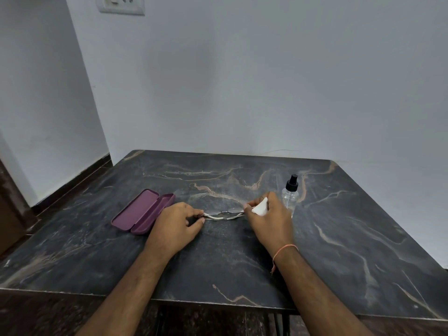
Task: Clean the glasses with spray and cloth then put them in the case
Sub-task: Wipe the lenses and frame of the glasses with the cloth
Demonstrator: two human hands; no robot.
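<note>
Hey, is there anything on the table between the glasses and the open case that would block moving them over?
Nothing on the table itself. Only the left hand, pinching the left end of the glasses, sits between them and the open purple case. The spray bottle stands on the far side.

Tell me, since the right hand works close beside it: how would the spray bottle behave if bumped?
The spray bottle stands upright, tall and narrow, so it would probably tip. It looks clear and empty, hence likely light. Its round body might roll across the smooth marble table once down.
</note>
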